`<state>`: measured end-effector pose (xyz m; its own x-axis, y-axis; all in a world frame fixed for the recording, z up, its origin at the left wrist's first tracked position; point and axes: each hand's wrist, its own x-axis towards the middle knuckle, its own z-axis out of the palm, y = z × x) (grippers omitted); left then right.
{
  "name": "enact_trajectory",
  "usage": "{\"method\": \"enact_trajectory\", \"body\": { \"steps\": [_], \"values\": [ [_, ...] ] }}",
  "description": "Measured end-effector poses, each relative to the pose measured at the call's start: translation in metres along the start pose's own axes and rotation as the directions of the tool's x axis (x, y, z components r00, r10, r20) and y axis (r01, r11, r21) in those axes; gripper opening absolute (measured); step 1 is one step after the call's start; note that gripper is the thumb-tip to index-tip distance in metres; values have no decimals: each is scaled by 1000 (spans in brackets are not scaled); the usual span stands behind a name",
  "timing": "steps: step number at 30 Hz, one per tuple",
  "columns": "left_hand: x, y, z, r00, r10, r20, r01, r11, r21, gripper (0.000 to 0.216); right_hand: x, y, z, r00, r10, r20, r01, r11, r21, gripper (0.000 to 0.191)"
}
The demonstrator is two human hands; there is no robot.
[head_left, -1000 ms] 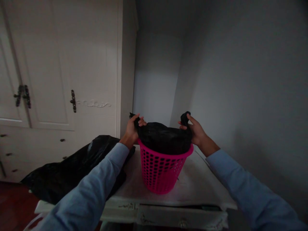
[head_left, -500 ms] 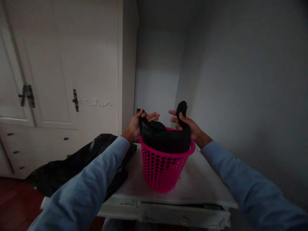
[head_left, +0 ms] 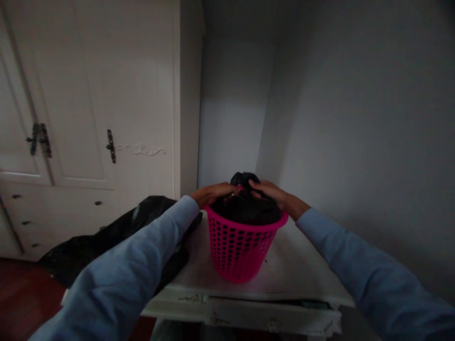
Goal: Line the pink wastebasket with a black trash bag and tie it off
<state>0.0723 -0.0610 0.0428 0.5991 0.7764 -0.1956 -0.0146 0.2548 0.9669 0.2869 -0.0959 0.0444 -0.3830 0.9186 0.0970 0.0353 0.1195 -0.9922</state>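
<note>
A pink perforated plastic basket (head_left: 234,255) stands upright on a white table. Inside its mouth sits a bunched black plastic bag (head_left: 254,210), with a gathered part rising above the rim. My left hand (head_left: 222,190) reaches over the left side of the rim, its fingers closed on the gathered plastic and partly hidden. From the right, my right hand (head_left: 272,192) grips the same gathered part, the thumb on top. The dark folds hide the fingertips of both hands and the inside of the basket.
More black plastic (head_left: 117,246) lies spread over the table's left side, partly under my left sleeve. The white table (head_left: 302,270) has a slightly open drawer (head_left: 273,316) at its front. A white wardrobe (head_left: 142,94) stands to the left, a grey wall (head_left: 355,118) to the right.
Both hands have moved inward, toward each other. The two raised ends of the bag, held apart before, are now gathered together low over the middle of the basket.
</note>
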Motion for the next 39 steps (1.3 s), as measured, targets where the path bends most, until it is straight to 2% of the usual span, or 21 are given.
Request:
{"method": "enact_trajectory", "body": {
  "steps": [3,5,7,10,12,14,17,22,26,28,30,32,34,36,39],
  "values": [
    [5,-5,-1,1000,15,-18,-13,998,62,18,-1,-11,-2,991,-71,-113,91,978,186,45],
    [5,-5,-1,999,33,-21,-30,995,98,15,-1,-12,1,986,-111,-128,136,968,210,49],
    [3,-4,1,998,60,-15,-58,990,126,14,-1,-8,7,982,-162,-101,169,984,64,54],
    [-2,-2,5,992,128,3,-127,980,152,15,-1,3,17,978,-209,6,206,957,-204,68],
    [-4,-2,7,985,173,1,-170,970,174,13,-1,9,20,970,-239,42,242,936,-254,71],
    [-3,-3,7,979,205,-16,-197,956,216,10,-2,11,19,946,-323,21,315,905,-285,65],
    [-2,-6,8,969,246,-15,-231,928,291,22,-4,9,16,891,-454,2,410,803,-432,50],
    [-14,-8,19,954,283,101,-299,869,395,22,-4,5,16,859,-505,82,412,586,-698,39],
    [-27,-7,28,943,283,178,-334,827,452,23,-3,3,16,856,-510,86,399,545,-737,43],
    [-28,-8,28,932,296,208,-360,817,451,26,-3,3,15,840,-534,99,427,537,-727,45],
    [-25,-9,26,926,310,215,-374,829,415,47,-5,3,15,829,-548,111,454,544,-706,41],
    [-19,-9,22,927,328,183,-374,859,349,58,-6,3,16,837,-536,108,454,572,-683,35],
    [-14,-9,20,929,344,138,-369,882,292,60,-8,3,18,855,-512,81,435,624,-649,36],
    [-12,-9,19,931,352,99,-365,895,257,59,-8,2,19,861,-508,9,417,697,-583,43],
    [-13,-9,21,937,344,65,-349,914,206,55,-5,2,17,832,-533,-155,426,792,-438,49]
  ]
}}
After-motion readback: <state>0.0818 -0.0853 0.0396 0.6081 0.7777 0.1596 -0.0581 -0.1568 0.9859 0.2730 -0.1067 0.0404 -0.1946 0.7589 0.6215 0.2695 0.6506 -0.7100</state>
